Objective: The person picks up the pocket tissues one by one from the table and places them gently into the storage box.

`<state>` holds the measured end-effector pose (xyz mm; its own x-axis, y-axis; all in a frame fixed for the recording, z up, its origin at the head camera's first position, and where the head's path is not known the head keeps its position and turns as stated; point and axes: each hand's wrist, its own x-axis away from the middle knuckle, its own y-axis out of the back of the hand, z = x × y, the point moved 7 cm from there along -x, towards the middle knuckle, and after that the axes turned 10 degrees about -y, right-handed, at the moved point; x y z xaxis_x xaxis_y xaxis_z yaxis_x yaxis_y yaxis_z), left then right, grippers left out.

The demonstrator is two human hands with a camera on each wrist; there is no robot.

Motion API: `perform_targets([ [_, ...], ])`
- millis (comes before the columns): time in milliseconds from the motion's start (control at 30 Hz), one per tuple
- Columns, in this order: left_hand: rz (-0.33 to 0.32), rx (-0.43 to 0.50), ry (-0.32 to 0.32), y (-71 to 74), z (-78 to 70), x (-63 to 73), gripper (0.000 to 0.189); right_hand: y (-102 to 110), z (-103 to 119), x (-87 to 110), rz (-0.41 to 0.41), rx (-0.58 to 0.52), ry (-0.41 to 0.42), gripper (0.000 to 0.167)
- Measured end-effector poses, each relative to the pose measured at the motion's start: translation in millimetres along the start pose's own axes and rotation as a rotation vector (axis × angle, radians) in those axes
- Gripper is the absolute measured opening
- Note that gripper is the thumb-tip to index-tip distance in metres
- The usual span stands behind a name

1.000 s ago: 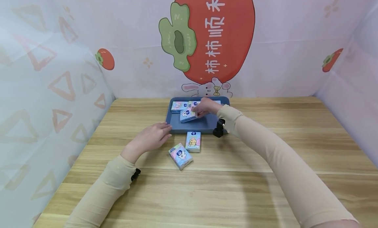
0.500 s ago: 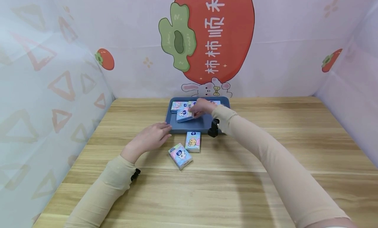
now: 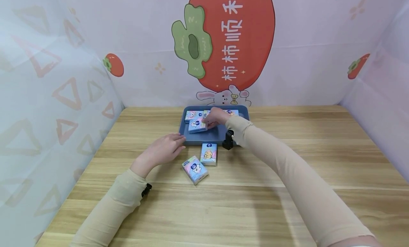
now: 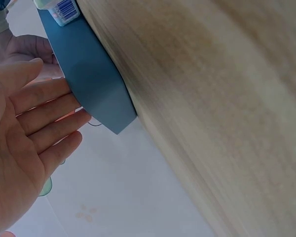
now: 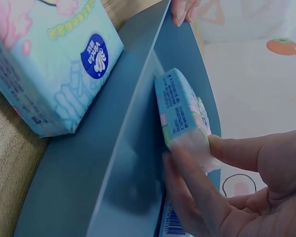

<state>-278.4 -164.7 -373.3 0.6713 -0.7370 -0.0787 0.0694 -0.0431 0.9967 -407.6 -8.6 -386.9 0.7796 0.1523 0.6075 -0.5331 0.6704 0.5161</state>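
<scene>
A person's right hand (image 3: 218, 117) pinches a small tissue pack (image 3: 196, 125) by one end, thumb on one side and fingers on the other, inside a blue tray (image 3: 212, 136), in front of the packs at its back; whether it touches the tray floor cannot be told. The left hand (image 3: 162, 148), fingers nearly straight and gripping nothing, touches the tray's near left corner. Two more packs, an upright-lying one (image 3: 208, 154) and a slanted one (image 3: 195, 170), lie on the wooden table (image 3: 223, 208). The pack is probably light, soft and a little slick in its wrapper, hard to break but easily dented, so a gentle pinch across the end should do
</scene>
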Motion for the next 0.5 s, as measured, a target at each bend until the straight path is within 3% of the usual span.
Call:
perform_targets([
  [500,0.004,0.005,0.008,0.8,-1.0,0.0,0.038,-1.4,4.8,-3.8,-0.123,0.023,0.02,0.031],
])
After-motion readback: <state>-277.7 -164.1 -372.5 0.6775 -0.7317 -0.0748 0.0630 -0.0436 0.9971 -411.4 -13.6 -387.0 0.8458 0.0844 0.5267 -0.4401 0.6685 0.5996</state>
